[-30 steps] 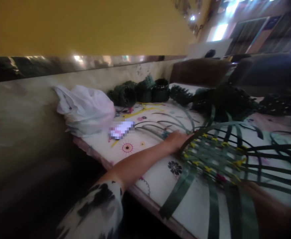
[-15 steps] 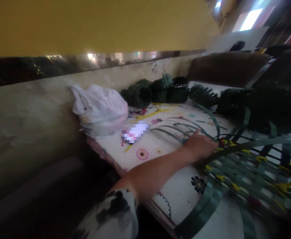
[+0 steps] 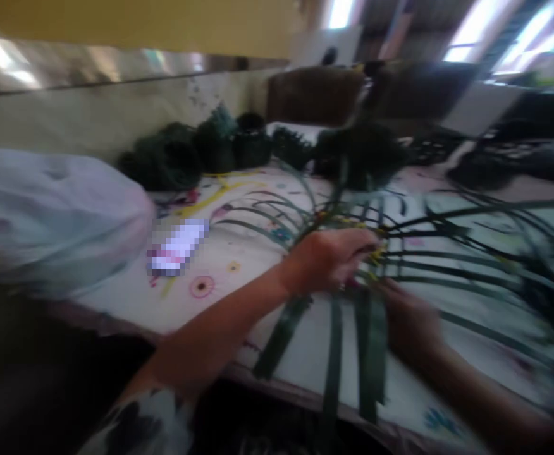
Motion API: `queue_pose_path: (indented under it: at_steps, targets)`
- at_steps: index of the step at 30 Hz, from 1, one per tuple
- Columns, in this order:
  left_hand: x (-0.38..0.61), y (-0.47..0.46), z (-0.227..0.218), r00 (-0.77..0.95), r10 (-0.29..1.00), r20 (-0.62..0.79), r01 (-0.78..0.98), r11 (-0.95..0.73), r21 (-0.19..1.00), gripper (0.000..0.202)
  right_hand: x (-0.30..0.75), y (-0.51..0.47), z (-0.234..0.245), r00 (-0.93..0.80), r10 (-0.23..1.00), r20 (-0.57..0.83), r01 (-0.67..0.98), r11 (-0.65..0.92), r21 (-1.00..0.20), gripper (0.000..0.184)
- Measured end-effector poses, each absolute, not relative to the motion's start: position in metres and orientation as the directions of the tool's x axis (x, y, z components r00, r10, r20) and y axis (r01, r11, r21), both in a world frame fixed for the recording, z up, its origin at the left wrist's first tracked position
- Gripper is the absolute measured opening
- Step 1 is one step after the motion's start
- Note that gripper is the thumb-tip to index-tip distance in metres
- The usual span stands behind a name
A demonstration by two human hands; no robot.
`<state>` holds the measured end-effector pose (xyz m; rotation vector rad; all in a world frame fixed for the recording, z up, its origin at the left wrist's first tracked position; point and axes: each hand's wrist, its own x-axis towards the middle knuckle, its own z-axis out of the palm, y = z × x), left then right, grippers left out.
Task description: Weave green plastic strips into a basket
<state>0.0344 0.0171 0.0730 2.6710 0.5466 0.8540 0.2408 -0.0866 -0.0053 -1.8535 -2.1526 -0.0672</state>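
A half-woven basket base of green plastic strips [image 3: 372,354], tied with bits of yellow, lies on a flower-printed table cover [image 3: 201,316]. Loose strips fan out from it on all sides, several hanging over the front edge. My left hand [image 3: 327,259] is closed on the weave at its near left side, fingers bent over the yellow ties. Low on the right, my right hand [image 3: 412,319] is closed at the near edge of the weave, close to the left one. Its fingertips are partly hidden and blurred. Much of the weave's middle is behind my hands.
On the left sit a stuffed white plastic bag [image 3: 59,215] and a blurred-out phone-like object [image 3: 179,246]. Yellow strips [image 3: 210,196] lie farther back. Dark green woven baskets [image 3: 172,155] line the wall side, with brown chair backs [image 3: 312,95] beyond.
My view has swung right. My left hand has come over the weave and closed on it. My right hand has come into view at its near edge. The woven base has turned or tilted.
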Motion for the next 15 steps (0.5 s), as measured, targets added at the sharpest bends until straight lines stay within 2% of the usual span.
queue_pose_path:
  at_steps: [2, 5, 11, 15]
  targets:
    - [0.048, 0.019, 0.056, 0.847, 0.401, 0.348, 0.244, -0.876, 0.416, 0.021, 0.242, -0.084, -0.007, -0.096, 0.964, 0.248, 0.977, 0.139, -0.164, 0.018]
    - [0.062, 0.023, 0.035, 0.901, 0.408, 0.148, 0.309, -0.842, 0.443, 0.023, 0.242, -0.078, -0.005, -0.104, 0.967, 0.233, 0.98, 0.139, -0.139, 0.019]
    - [0.06, 0.024, 0.037, 0.927, 0.363, 0.096, 0.245, -0.778, 0.579, 0.037, 0.244, -0.078, 0.0, -0.122, 0.967, 0.222, 0.966, 0.167, -0.199, 0.02]
    - [0.06, 0.021, 0.043, 0.939, 0.338, 0.067, 0.238, -0.777, 0.582, 0.047, 0.247, -0.078, 0.0, -0.127, 0.961, 0.244, 0.95, 0.189, -0.249, 0.022]
